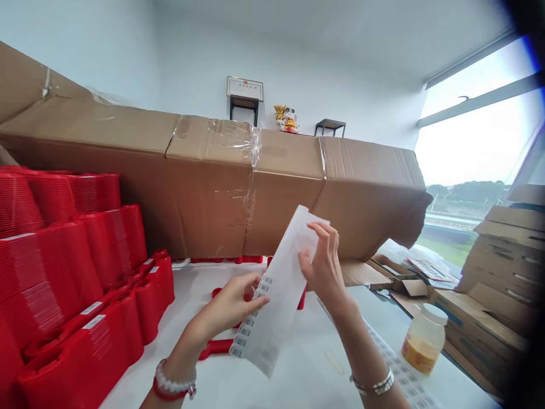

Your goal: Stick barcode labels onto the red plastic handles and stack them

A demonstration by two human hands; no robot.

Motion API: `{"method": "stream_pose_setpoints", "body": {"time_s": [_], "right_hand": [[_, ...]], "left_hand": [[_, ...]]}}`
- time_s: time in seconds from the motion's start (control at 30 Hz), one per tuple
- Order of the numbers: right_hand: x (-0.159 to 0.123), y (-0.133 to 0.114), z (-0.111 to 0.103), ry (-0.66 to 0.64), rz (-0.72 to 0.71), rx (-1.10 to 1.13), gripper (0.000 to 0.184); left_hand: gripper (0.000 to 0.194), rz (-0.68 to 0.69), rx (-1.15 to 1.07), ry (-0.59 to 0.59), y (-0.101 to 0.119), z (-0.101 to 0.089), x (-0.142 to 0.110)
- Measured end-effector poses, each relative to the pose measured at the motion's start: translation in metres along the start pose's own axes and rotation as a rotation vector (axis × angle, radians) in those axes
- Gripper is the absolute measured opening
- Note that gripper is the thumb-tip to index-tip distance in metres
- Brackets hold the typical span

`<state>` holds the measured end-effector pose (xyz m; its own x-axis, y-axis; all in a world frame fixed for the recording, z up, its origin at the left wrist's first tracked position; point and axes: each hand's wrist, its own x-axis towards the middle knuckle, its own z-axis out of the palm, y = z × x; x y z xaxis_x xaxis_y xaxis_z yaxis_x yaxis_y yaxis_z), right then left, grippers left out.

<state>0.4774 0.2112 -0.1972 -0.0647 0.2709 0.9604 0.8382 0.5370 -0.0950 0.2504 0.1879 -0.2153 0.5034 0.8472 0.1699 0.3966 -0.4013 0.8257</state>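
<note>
The left grip point(232, 300) is closed on the label sheet point(283, 295) at its left edge, thumb across the front and the other fingers at or behind the margin. The right grip point(326, 267) is at the upper right of the same sheet, thumb and fingers curled near the top edge; whether those fingertips pinch the paper or only press on it, I cannot tell for sure. The sheet slants over the counter point(213, 383), with barcode labels point(251, 321) down its left side.

For good handling, I would let the left thumb hold just enough to steady the margin, clear of the printed bars where it can, since pressure there could crease or smudge them. The right fingers would do best moving smoothly along the paper's own plane, as a sharp twist could buckle so thin a sheet. The lower end hangs free and may curl, so a light, even tension between the hands should help.

Beyond the hands, a strip of labels point(404, 372) lies by the right forearm, with a jar point(424, 339) just beside it; the elbow should stay wide of both. Stacked red pieces point(89, 284) stand to the left, and a long cardboard box point(204, 196) lies behind.
</note>
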Motion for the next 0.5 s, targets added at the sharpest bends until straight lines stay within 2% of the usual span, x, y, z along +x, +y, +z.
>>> {"method": "stream_pose_setpoints", "body": {"time_s": [0.07,0.1,0.13,0.17,0.23,0.3,0.37,0.5], "right_hand": [[-0.007,-0.010,0.007,0.145,0.149,0.161,0.055],[-0.010,-0.015,0.009,0.173,0.262,0.285,0.055],[-0.013,-0.019,0.012,0.146,0.387,0.438,0.057],[-0.015,-0.023,0.013,0.050,0.512,0.607,0.061],[-0.016,-0.028,0.012,-0.264,0.715,0.940,0.064],[-0.014,-0.029,0.007,-0.540,0.832,1.146,0.057],[-0.012,-0.026,0.000,-0.623,0.893,1.184,0.049],[-0.007,-0.018,-0.014,-0.512,0.949,0.995,0.043]], "left_hand": [[0.031,0.042,-0.079,0.091,0.002,-0.004,-0.001],[0.032,0.054,-0.109,0.133,0.004,-0.005,-0.001],[0.032,0.062,-0.131,0.167,0.006,-0.006,-0.002],[0.033,0.069,-0.143,0.187,0.009,-0.005,-0.004],[0.034,0.079,-0.141,0.186,0.014,-0.002,-0.006],[0.035,0.082,-0.106,0.156,0.018,0.003,-0.008],[0.039,0.068,-0.043,0.124,0.018,0.008,-0.010],[0.050,-0.006,0.127,0.029,0.002,0.014,-0.008]]}}
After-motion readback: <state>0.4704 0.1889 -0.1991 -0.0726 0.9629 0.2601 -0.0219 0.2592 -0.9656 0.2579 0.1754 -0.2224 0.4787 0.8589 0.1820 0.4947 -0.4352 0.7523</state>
